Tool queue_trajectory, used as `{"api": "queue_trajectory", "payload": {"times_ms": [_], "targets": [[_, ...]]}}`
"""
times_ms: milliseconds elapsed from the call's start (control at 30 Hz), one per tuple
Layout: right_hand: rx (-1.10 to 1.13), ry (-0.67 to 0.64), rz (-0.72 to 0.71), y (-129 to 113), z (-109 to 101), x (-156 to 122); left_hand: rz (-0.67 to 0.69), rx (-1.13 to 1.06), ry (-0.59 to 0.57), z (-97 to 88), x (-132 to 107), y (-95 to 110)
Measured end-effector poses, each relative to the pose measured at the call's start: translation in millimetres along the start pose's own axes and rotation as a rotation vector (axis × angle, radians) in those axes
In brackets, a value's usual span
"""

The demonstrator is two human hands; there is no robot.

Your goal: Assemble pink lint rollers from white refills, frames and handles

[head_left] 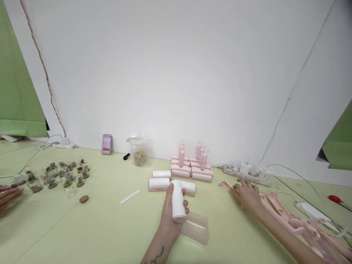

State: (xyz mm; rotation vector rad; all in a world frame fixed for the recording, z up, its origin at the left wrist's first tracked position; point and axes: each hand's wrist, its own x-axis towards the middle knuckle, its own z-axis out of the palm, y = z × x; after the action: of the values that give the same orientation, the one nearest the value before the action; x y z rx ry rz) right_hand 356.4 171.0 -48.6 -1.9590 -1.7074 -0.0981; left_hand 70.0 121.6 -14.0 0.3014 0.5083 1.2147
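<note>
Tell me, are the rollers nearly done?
Done, it seems: a pink stack stands at the back. In hand: the left hand holds a white roll; the right hand touches a pink handle. Left: three rolls and many handles lie loose.

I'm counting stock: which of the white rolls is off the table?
The white roll gripped in the left hand, above the clear cover; the other white rolls lie flat by the pink stack.
</note>
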Motion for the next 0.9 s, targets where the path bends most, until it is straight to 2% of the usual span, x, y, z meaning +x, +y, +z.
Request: {"api": "queue_trajectory", "payload": {"times_ms": [133, 267, 400, 467, 533, 600, 667, 767, 900], "targets": [[0.155, -0.176, 0.088, -7, -1, -13, 0.013, -0.020, 0.041, -0.9, 0, -4], [0.366, -0.201, 0.150, -31, -16, -34, 0.058, -0.017, 0.111, -2.3, 0, -10], [0.638, -0.330, 0.085, -87, -38, -67, 0.130, 0.014, 0.144, -1.6, -2, -19], [0.942, -0.460, 0.046, -119, -41, -82, 0.162, 0.040, 0.147, -0.6, -4, -23], [1.044, -0.423, -0.031, -146, -37, -93, 0.185, 0.062, 0.131, 0.7, -6, -28], [1.048, -0.354, -0.066, -164, -29, -99, 0.192, 0.075, 0.100, 1.9, -10, -33], [1.019, -0.336, -0.044, -172, -22, -102, 0.204, 0.105, 0.080, 2.7, -14, -36], [0.941, -0.331, -0.008, -174, -20, -104, 0.230, 0.195, 0.061, 3.4, -20, -36], [0.809, -0.291, 0.004, -171, -30, -105, 0.228, 0.270, -0.006, 5.7, -27, -36]]}}
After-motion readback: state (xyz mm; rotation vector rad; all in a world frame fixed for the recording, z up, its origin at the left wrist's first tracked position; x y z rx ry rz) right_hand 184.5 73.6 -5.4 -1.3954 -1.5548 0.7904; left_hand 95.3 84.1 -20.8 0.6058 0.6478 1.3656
